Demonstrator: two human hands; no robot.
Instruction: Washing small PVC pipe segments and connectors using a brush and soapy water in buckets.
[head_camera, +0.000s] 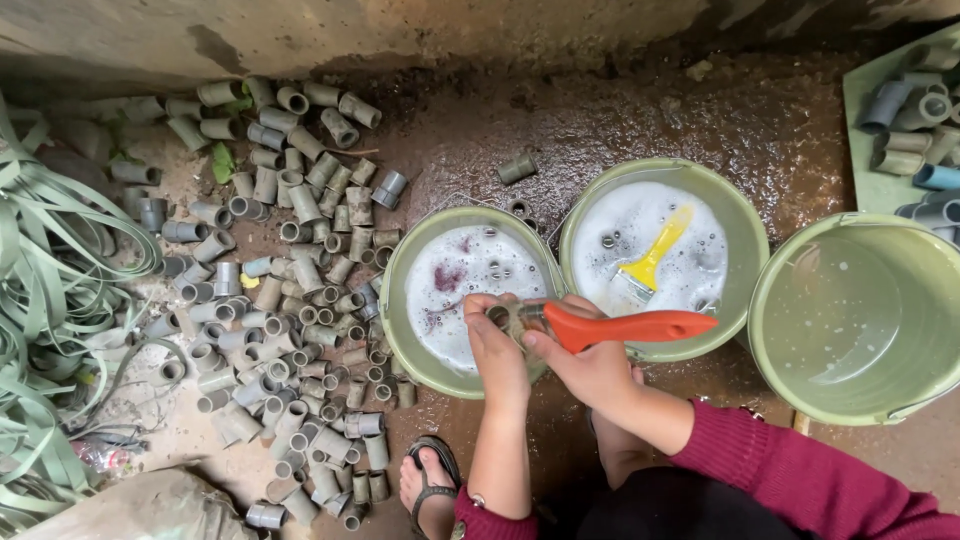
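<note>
My left hand (494, 345) grips a short grey pipe fitting (508, 318) over the near rim of the left green bucket (400, 300), which holds foamy water with a purple stain. My right hand (588, 365) holds a brush by its orange handle (630, 326), with the brush end against the fitting. Both sleeves are dark red.
A middle green bucket (745, 260) holds suds and a yellow-handled brush (650, 262). A right green bucket (770, 330) holds clearer water. Several grey fittings (290, 300) lie heaped on wet ground at left, more on a green board (870, 185) at top right. Green straps (50, 300) at far left. My sandalled foot (430, 485).
</note>
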